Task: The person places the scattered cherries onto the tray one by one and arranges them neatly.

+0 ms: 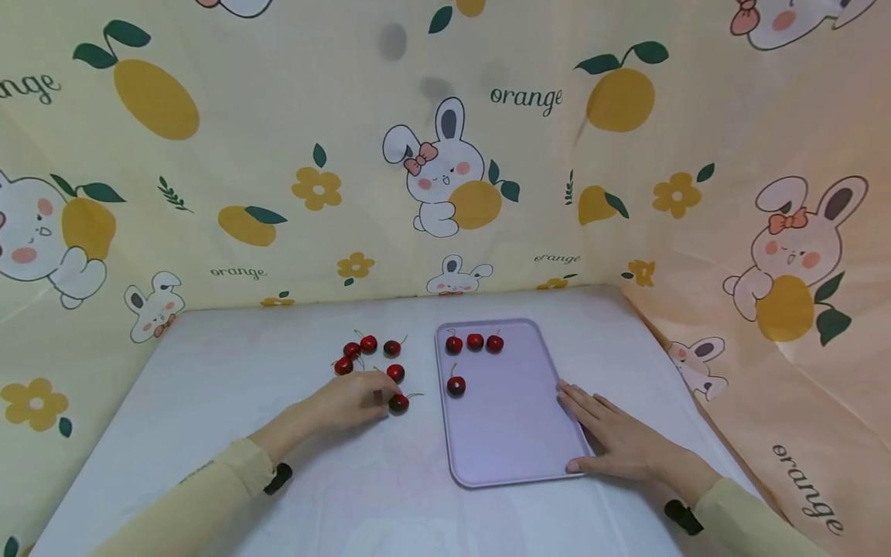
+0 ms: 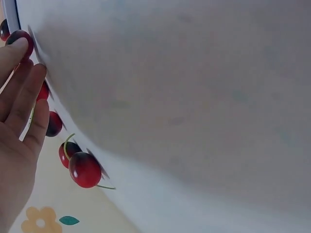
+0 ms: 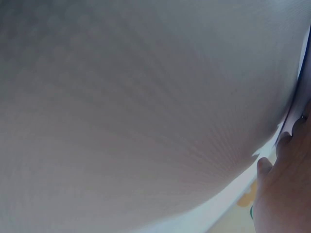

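A lilac tray (image 1: 515, 433) lies on the white table with three cherries (image 1: 476, 341) in a row at its far end and one cherry (image 1: 455, 385) below them. Several loose cherries (image 1: 368, 343) lie left of the tray. My left hand (image 1: 376, 398) rests on the table among them, and its fingertips touch the nearest cherry (image 1: 398, 402). In the left wrist view the fingers (image 2: 22, 92) lie fairly straight, one tip against a cherry (image 2: 22, 38), with more cherries (image 2: 85, 170) beside the palm. My right hand (image 1: 599, 429) lies flat on the tray's right rim, with only its fingers' edge (image 3: 286, 194) in the right wrist view.
The white table (image 1: 230, 387) is walled on three sides by a yellow cloth (image 1: 320, 193) printed with rabbits and oranges. Bare tabletop lies at the left and along the front edge.
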The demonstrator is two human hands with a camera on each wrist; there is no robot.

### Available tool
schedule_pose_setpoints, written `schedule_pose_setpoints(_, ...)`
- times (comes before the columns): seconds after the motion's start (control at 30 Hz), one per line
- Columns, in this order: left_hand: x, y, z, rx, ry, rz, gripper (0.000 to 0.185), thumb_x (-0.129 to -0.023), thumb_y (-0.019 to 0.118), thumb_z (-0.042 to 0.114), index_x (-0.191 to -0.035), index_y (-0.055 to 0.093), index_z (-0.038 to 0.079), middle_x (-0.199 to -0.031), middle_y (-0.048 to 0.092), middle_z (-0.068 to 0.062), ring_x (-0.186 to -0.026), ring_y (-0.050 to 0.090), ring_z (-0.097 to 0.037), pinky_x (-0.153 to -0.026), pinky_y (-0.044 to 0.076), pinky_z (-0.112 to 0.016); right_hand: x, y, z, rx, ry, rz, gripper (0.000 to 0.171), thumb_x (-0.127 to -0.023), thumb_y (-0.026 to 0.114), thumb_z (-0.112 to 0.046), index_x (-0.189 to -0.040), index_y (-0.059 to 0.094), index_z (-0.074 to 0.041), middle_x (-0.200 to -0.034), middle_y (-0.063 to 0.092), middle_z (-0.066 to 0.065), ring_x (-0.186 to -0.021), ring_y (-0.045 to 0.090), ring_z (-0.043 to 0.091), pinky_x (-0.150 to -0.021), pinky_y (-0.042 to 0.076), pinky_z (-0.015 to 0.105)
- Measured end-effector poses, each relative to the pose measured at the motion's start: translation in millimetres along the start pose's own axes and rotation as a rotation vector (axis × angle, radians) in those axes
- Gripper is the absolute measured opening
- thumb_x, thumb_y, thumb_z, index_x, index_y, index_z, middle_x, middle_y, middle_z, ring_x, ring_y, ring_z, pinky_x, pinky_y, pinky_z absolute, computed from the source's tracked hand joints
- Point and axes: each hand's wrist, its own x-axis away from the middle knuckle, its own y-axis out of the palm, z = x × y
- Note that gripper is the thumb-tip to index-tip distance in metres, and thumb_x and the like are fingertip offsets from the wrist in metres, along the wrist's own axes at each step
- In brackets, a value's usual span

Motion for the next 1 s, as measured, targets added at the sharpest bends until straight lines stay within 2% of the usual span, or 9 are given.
schedule_pose_setpoints(0.17, 0.2, -1.4, 4.9, 0.022, 0.0, 0.001, 0.033, -0.093, 0.08, 0.028, -0.125, 0.072, 0.021, -0.119, 0.07, 0.012, -0.101, 0.061, -0.004, -0.093, 0.056, -0.033, -0.1, 0.2, 0.9, 0.006, -0.007, 0.01, 0.111, -0.086, 0.062, -0.078, -0.165, 0.024, -0.009, -0.173, 0.017, 0.009, -0.156, 0.024, 0.035, -0.12, -0.009, 0.013)
schedule_pose_setpoints(0.47, -1.4, 0.6, 7.0, 0.039, 0.044, 0.013, 0.031, -0.093, 0.08, 0.02, -0.123, 0.073, 0.018, -0.116, 0.074, 0.008, -0.097, 0.064, -0.005, -0.088, 0.057, -0.03, 0.4, 0.4, 0.4, -0.014, 0.002, -0.004, 0.11, -0.087, 0.061, -0.078, -0.166, 0.023, -0.011, -0.174, 0.016, 0.007, -0.156, 0.023, 0.034, -0.118, -0.01, 0.012)
schedule_pose_setpoints(0.87, -2.8, 5.8, 8.0, 0.043, 0.05, 0.041, 0.028, -0.092, 0.081, 0.023, -0.118, 0.073, 0.019, -0.108, 0.069, 0.013, -0.095, 0.061, -0.006, -0.085, 0.055, -0.027, -0.1, -0.9, -0.2, -0.024, 0.015, -0.014, 0.111, -0.086, 0.062, -0.078, -0.166, 0.022, -0.013, -0.174, 0.013, 0.006, -0.157, 0.022, 0.033, -0.118, -0.01, 0.013)
schedule_pose_setpoints(1.0, -2.1, 7.5, 8.2, 0.048, 0.053, 0.055, 0.028, -0.092, 0.081, 0.023, -0.118, 0.073, 0.019, -0.108, 0.069, 0.013, -0.098, 0.062, -0.006, -0.089, 0.055, -0.029, -0.4, -0.5, -0.2, -0.016, 0.02, -0.018, 0.111, -0.086, 0.061, -0.079, -0.166, 0.022, -0.013, -0.174, 0.013, 0.005, -0.157, 0.022, 0.032, -0.118, -0.01, 0.013)
